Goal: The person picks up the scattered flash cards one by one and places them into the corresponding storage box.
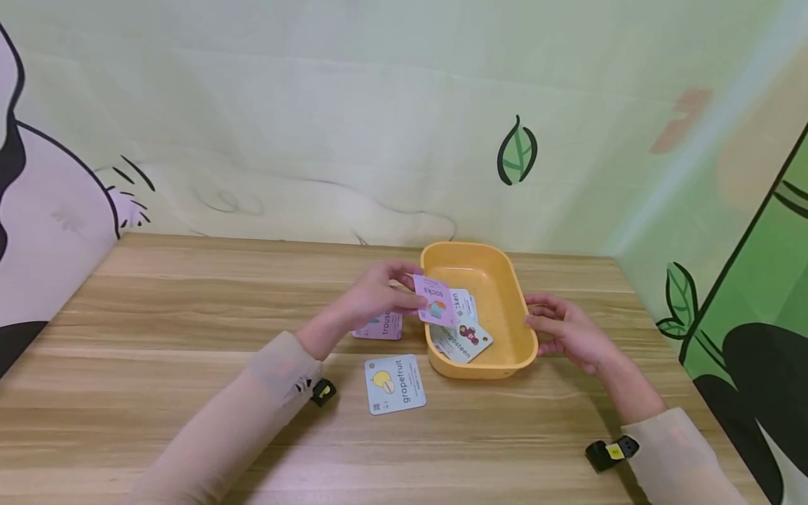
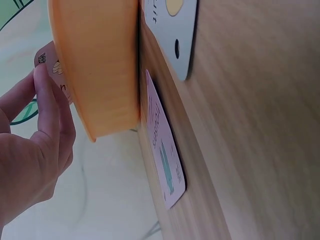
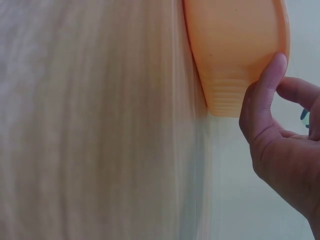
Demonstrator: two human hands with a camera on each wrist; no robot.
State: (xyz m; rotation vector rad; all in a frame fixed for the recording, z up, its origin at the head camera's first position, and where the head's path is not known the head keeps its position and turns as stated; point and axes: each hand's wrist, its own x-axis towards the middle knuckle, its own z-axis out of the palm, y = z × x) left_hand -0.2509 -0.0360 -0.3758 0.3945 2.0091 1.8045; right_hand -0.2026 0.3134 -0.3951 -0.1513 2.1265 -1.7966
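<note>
My left hand pinches a purple card marked "socks" between thumb and fingers, over the left rim of a yellow plastic basket. In the left wrist view, fingers hold that card by its edge, and the basket's wall partly hides it. My right hand holds the basket's right side, its thumb against the outer wall by the rim. Inside the basket lie several cards, among them a "mangosteen" card, partly overlapped by the socks card.
A pale blue "grapefruit" card lies on the wooden table in front of the basket. Left of the basket, a purple "trousers" card lies flat, partly behind my left hand in the head view. A printed backdrop borders the table.
</note>
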